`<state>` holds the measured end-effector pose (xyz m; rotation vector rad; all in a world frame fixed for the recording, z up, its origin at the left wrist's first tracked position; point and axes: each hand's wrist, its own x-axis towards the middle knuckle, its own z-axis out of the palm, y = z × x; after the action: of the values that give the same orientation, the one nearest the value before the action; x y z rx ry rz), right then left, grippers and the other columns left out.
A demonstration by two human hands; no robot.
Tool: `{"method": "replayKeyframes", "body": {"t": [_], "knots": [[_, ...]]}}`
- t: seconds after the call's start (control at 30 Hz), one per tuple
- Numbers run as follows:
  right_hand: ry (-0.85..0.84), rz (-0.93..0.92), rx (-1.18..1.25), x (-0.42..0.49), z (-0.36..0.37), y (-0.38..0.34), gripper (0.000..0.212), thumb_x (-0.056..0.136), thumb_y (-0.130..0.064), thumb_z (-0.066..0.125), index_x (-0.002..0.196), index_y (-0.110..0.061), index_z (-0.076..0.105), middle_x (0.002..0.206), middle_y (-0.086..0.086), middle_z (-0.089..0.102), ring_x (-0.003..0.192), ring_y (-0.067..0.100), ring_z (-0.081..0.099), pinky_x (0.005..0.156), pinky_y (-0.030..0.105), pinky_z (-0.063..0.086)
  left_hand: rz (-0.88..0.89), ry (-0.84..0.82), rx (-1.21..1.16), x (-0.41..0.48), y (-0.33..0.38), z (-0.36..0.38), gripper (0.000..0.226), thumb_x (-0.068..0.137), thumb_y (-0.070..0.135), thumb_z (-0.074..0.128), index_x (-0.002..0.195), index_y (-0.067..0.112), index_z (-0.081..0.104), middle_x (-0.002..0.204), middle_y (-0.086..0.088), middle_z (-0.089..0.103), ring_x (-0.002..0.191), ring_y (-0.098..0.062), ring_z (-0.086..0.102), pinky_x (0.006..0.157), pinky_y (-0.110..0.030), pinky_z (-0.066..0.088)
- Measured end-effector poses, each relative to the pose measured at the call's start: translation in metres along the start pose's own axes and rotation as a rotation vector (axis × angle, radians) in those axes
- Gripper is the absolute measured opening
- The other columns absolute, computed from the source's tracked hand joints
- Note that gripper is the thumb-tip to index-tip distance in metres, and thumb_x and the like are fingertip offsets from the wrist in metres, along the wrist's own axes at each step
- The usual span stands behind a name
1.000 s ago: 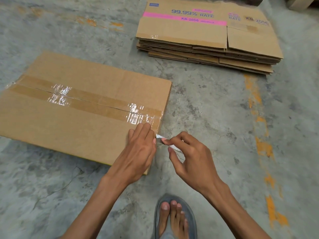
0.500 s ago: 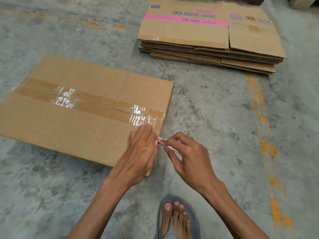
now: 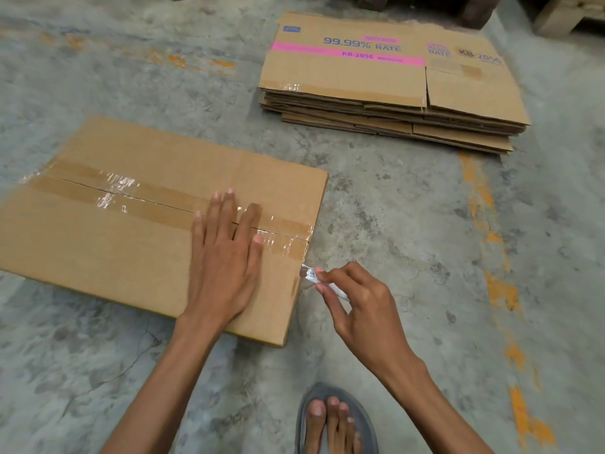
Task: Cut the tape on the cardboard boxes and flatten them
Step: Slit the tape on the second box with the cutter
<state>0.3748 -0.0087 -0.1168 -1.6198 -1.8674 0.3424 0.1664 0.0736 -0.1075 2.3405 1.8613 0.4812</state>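
Left hand [image 3: 226, 257] flat on box [image 3: 131, 244]; right hand [image 3: 357, 309] pinching cutter [image 3: 316, 279].

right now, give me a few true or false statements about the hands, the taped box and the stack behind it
1. The left hand lies flat on the taped box. True.
2. The right hand is empty. False: it pinches a small white cutter at the box's near right corner.
3. The tape runs along the seam across the box top. True.
4. The stack of flattened boxes leans on the taped box. False: it lies apart, farther back on the concrete floor.
5. The top sheet of the stack carries a pink stripe. True.
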Motion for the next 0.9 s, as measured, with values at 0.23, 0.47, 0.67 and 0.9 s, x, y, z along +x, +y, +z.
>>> {"method": "replayKeyframes", "body": {"t": [0.23,0.47,0.67,0.9], "knots": [[0.14,0.036,-0.142,0.056,0.017,0.015,0.018,0.099,-0.023,0.059,0.111,-0.015,0.07,0.087,0.003,0.06,0.053,0.017,0.051,0.046,0.032,0.047,-0.021,-0.061,0.037,-0.002,-0.005,0.013,0.056,0.103,0.041,0.011,0.158,0.028,0.007,0.166,-0.005,-0.001,0.152,-0.019,-0.009,0.123,-0.044,0.0],[0.168,0.002,-0.201,0.094,0.011,0.038,0.02,0.101,-0.029,0.055,0.109,-0.016,0.068,0.087,0.001,0.058,0.056,0.015,0.048,0.047,0.028,0.04,-0.042,-0.048,0.038,-0.003,-0.003,0.014,0.057,0.103,0.041,0.012,0.158,0.026,0.008,0.165,-0.007,0.0,0.152,-0.019,-0.007,0.123,-0.044,0.002],[0.141,0.17,-0.162,0.016,0.025,0.063,0.019,0.1,-0.022,0.055,0.114,-0.017,0.066,0.092,-0.003,0.055,0.059,0.009,0.046,0.049,0.017,0.035,-0.074,-0.022,0.048,0.005,0.003,0.019,0.057,0.102,0.038,0.015,0.157,0.025,0.012,0.165,-0.009,0.004,0.152,-0.022,-0.002,0.123,-0.045,0.003],[-0.022,0.248,-0.372,0.004,0.052,0.117,0.025,0.098,-0.052,0.045,0.102,-0.03,0.056,0.112,-0.006,0.053,0.102,0.019,0.054,0.079,0.029,0.043,-0.14,-0.021,0.034,0.028,0.024,0.031,0.059,0.102,0.039,0.011,0.158,0.021,0.01,0.165,-0.013,0.001,0.152,-0.026,-0.004,0.123,-0.049,0.003]]}}
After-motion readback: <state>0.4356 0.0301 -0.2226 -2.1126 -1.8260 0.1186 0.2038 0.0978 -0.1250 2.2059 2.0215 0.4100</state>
